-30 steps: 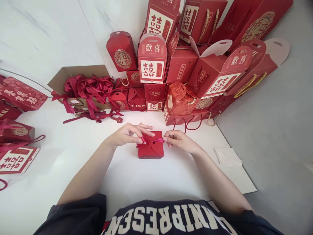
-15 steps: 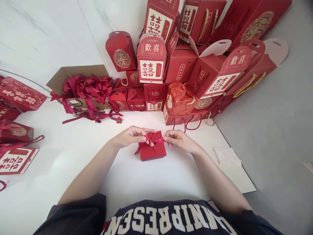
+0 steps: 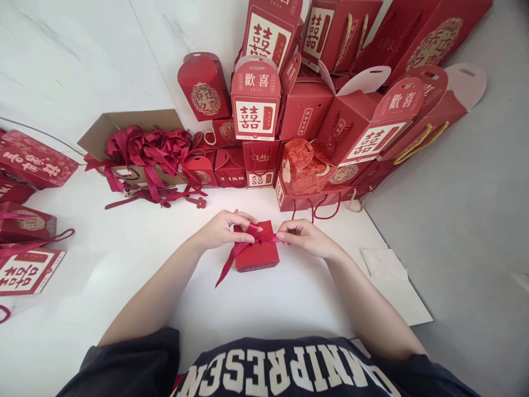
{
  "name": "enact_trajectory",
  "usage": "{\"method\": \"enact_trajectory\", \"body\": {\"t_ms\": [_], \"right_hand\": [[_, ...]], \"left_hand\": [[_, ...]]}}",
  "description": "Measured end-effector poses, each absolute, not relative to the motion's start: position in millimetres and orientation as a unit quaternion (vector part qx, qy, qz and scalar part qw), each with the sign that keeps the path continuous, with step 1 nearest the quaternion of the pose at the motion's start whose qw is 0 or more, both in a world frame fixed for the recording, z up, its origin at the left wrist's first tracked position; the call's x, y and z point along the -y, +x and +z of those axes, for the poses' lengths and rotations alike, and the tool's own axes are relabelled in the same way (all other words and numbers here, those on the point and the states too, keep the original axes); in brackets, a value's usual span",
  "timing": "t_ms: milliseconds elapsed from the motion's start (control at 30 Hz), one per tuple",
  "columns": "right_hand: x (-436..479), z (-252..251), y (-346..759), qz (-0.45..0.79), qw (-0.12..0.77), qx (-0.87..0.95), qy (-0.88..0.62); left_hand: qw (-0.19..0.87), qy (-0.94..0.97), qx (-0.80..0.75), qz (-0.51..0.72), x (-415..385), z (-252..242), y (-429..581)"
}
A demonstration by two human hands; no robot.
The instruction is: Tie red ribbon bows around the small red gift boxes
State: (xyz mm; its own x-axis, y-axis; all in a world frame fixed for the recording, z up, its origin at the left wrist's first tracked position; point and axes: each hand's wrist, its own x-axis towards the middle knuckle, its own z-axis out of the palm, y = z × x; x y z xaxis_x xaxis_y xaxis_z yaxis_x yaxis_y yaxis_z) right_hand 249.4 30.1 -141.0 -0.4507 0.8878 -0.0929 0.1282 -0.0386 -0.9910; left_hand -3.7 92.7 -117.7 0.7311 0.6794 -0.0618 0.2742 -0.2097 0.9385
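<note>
A small red gift box (image 3: 259,249) sits on the white table (image 3: 252,309) between my hands. A red ribbon (image 3: 235,255) crosses its top, and one long tail trails off the front left corner onto the table. My left hand (image 3: 226,230) rests on the box's left side, fingers pinching the ribbon on top. My right hand (image 3: 303,238) comes in from the right and pinches the ribbon's other stretch at the box's right edge. The knot area is partly hidden by my fingers.
Behind the hands stand stacked red gift boxes and bags (image 3: 256,99) with gold characters. A cardboard box (image 3: 142,121) holds tangled red ribbons. More red packaging (image 3: 28,270) lies at the left. A white paper sheet (image 3: 384,264) lies at the table's right edge, beyond it grey floor (image 3: 463,220).
The ribbon has loosened into a longer tail trailing to the lower left. The box has turned slightly and sits straighter, and my left hand has shifted toward its left side.
</note>
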Motion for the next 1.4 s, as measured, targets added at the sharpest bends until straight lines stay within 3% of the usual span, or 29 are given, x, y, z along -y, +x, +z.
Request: {"method": "enact_trajectory", "body": {"t_ms": [300, 667, 800, 1400], "right_hand": [[-22.5, -128.5, 251.8, 0.625, 0.363, 0.594, -0.354], [-12.7, -115.5, 220.0, 0.283, 0.34, 0.81, -0.385], [-9.6, -119.2, 215.4, 0.218, 0.338, 0.812, -0.423], [-10.9, -129.7, 206.5, 0.266, 0.46, 0.696, -0.483]], "left_hand": [[0.493, 0.8, -0.287, 0.187, -88.5, -117.0, -0.1], [0.445, 0.828, -0.299, 0.165, -77.4, -114.1, 7.9], [0.442, 0.832, -0.296, 0.158, -76.3, -111.0, 8.6], [0.384, 0.855, -0.319, 0.142, -68.0, -98.9, 11.9]]}}
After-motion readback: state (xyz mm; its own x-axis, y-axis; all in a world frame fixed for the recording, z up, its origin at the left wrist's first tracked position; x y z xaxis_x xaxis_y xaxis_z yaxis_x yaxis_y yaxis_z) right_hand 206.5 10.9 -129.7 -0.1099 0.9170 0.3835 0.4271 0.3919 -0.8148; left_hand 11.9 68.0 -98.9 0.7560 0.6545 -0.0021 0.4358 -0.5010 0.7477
